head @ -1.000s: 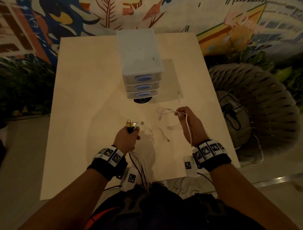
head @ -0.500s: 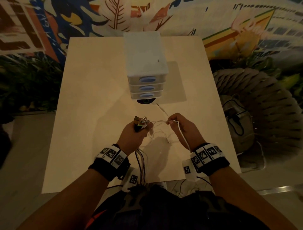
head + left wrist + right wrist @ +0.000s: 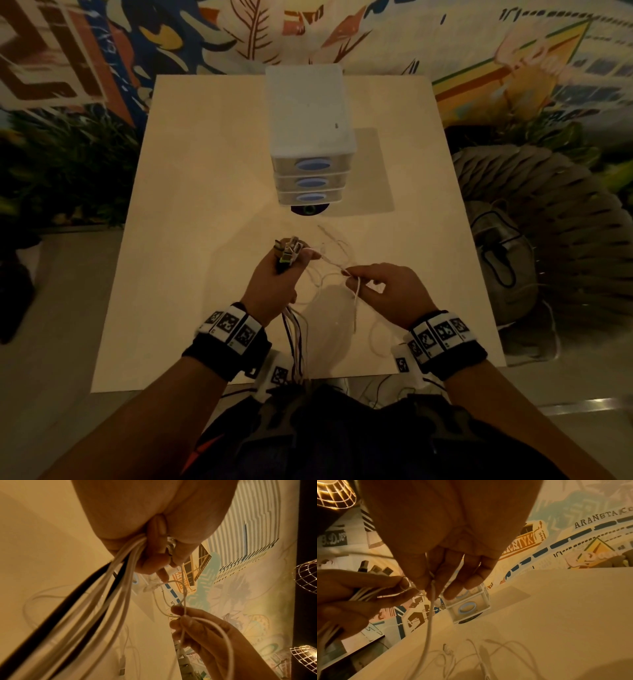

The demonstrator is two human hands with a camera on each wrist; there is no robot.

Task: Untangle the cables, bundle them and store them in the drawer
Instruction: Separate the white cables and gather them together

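Note:
My left hand (image 3: 274, 284) grips a bundle of black and white cables (image 3: 294, 335) above the table, their plugs (image 3: 289, 248) sticking up out of the fist. The bundle's strands (image 3: 96, 601) hang down past the wrist toward my lap. My right hand (image 3: 373, 291) pinches a thin white cable (image 3: 356, 305) between thumb and forefinger, just right of the left hand. That thin cable (image 3: 184, 596) loops between both hands. Its loose part (image 3: 479, 655) lies on the table below. The white three-drawer unit (image 3: 308, 137) stands at the table's far middle, all drawers closed.
The beige table (image 3: 191, 205) has bare surface left and right of the drawer unit. A dark round object (image 3: 310, 209) peeks out under the unit's front. A woven grey seat (image 3: 548, 222) with a bag stands right of the table. A painted wall rises behind.
My right hand has come in from the right to the left hand, then drawn back slightly with the thin white cable. The left hand kept its grip on the bundle.

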